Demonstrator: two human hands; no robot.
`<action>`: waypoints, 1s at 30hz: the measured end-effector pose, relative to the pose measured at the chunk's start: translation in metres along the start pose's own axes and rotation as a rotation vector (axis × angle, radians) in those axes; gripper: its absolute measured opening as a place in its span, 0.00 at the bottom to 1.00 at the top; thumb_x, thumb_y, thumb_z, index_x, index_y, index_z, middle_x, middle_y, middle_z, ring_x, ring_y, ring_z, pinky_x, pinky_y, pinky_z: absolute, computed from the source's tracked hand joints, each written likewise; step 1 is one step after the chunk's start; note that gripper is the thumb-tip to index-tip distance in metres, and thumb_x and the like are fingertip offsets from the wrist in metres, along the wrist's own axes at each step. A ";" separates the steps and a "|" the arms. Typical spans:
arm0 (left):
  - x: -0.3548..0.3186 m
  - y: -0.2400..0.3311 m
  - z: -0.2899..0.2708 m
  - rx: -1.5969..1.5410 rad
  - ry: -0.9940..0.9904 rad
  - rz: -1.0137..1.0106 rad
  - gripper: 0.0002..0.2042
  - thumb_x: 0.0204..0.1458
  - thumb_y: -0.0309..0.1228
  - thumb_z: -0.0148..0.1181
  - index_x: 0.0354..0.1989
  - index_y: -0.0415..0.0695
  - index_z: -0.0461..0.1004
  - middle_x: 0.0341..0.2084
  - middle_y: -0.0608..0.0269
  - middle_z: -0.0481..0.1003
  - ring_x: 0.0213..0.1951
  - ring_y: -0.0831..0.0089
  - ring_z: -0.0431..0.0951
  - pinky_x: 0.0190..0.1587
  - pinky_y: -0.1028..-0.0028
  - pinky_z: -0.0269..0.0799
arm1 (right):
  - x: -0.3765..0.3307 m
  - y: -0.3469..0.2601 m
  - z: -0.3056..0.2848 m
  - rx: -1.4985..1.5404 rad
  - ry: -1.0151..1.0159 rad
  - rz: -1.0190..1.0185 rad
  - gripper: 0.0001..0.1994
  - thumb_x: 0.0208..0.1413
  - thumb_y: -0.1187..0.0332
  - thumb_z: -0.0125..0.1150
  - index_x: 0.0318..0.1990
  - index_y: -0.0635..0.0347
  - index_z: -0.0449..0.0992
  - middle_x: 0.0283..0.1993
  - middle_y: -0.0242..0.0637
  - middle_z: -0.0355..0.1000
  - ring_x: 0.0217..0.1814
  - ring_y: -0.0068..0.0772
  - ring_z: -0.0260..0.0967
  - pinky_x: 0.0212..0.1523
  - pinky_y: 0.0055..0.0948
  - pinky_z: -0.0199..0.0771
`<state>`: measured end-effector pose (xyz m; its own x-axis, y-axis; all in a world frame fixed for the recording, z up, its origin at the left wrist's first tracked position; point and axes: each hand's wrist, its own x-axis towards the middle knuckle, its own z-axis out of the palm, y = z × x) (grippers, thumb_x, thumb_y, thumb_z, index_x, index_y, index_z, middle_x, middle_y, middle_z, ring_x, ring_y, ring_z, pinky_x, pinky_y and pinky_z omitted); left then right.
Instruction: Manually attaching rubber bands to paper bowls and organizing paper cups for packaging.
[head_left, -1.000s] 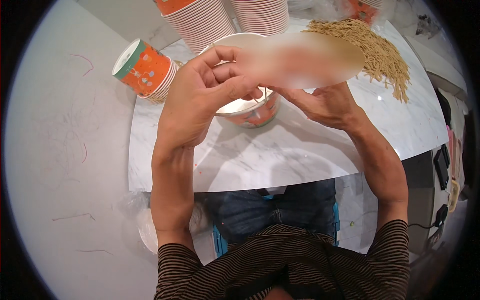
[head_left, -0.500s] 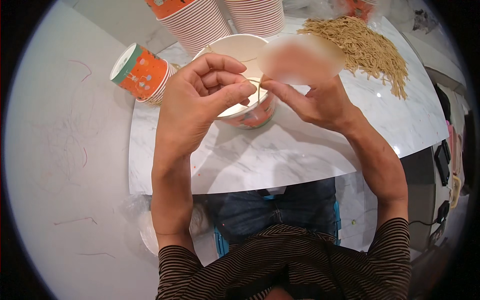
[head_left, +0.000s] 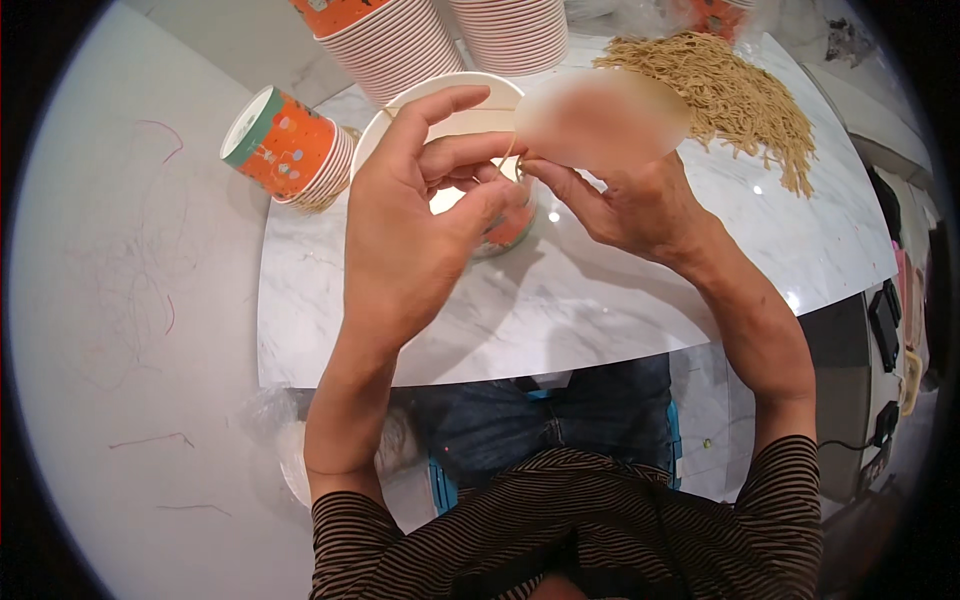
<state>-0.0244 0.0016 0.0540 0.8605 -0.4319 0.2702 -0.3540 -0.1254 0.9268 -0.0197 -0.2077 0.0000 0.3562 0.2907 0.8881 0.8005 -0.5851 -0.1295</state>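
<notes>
Head view showed both bare hands working over a paper bucket, white inside and orange outside with a green band at its base, which stood near the middle of the marbled counter. A thin tan cord ran down between the hands at the bucket's right side, and a strand of the same colour showed at the rim's left side.

The left hand covered part of the bucket; its index finger was raised and well apart from the thumb, while the middle finger reached toward the right hand. Whether the left grip's lower fingers pinched the cord could not be told. The right thumb's tip lay beside the cord, but a blurred patch covered the fingers, so that grip's state could not be told either.

To the right, a heap of tan cords lay loose. Behind the bucket rose two stacks of paper buckets, rims outward. At the left, a shorter stack leaned over, its green-banded base turned up and leftward.
</notes>
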 end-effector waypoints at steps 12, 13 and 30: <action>0.001 -0.012 0.003 0.283 0.060 0.150 0.23 0.51 0.18 0.68 0.57 0.41 0.74 0.38 0.55 0.86 0.41 0.71 0.87 0.44 0.73 0.81 | 0.001 -0.006 0.000 0.093 -0.048 0.061 0.06 0.53 0.73 0.69 0.34 0.60 0.76 0.34 0.38 0.70 0.38 0.46 0.70 0.40 0.40 0.70; 0.001 -0.009 0.002 0.273 0.029 0.133 0.22 0.53 0.18 0.67 0.59 0.38 0.74 0.39 0.56 0.85 0.42 0.74 0.85 0.41 0.75 0.81 | 0.000 -0.006 0.000 0.113 -0.044 0.075 0.06 0.54 0.73 0.68 0.34 0.60 0.76 0.34 0.38 0.70 0.38 0.46 0.70 0.40 0.41 0.70; 0.006 -0.005 -0.008 0.060 0.004 -0.001 0.10 0.58 0.20 0.67 0.47 0.32 0.80 0.39 0.56 0.84 0.41 0.74 0.84 0.46 0.76 0.82 | 0.000 -0.014 -0.002 0.359 0.007 0.339 0.06 0.62 0.74 0.63 0.44 0.62 0.80 0.34 0.38 0.76 0.32 0.33 0.73 0.35 0.31 0.72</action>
<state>-0.0145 0.0063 0.0530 0.8623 -0.4285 0.2699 -0.3740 -0.1796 0.9099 -0.0314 -0.2010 0.0027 0.6230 0.1236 0.7724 0.7563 -0.3475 -0.5543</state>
